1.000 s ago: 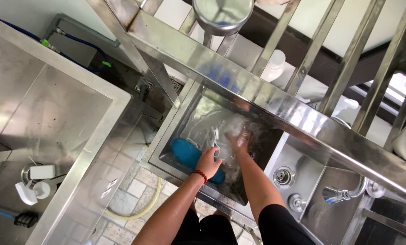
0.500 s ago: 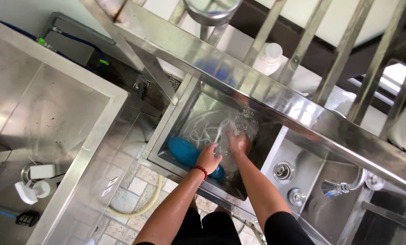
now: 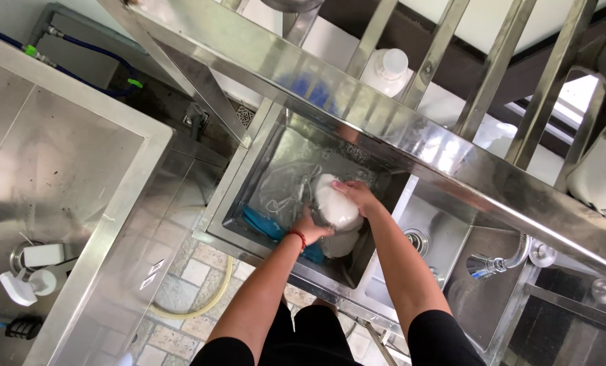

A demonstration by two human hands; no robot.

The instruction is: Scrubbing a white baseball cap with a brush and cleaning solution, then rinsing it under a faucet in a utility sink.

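A deep rectangular stainless-steel sink basin (image 3: pixel 248 196) is sitting at the centre of the frame, holding shallow water, a crumpled sheet of clear plastic (image 3: pixel 282 193) and a flat blue plastic piece (image 3: pixel 265 224) lying along its near wall. Over the water, both hands are gripping a smooth, rounded white object (image 3: pixel 337 207) (whether it is a bowl or a lump of something soft, I cannot tell). The right hand (image 3: pixel 357 196) is curling over its top from the far side, fingers wrapped against the pale surface. The left hand (image 3: pixel 309 229), with a thin red band at the wrist, is pressing in from below and the near side, fingers clenched on the object's lower edge. Both forearms are reaching up from the bottom of the frame and converging at the basin.

To the right, a second, shallower steel basin (image 3: pixel 438 224) is showing a round drain (image 3: pixel 416 238), with a chrome tap (image 3: pixel 496 261) beside it. A slanted steel shelf rail (image 3: pixel 384 129) is crossing the upper frame, with a white plastic bottle (image 3: pixel 383 71) behind it. At lower left, a white spray nozzle (image 3: pixel 22 288) is lying on the steel surface (image 3: pixel 79 163).
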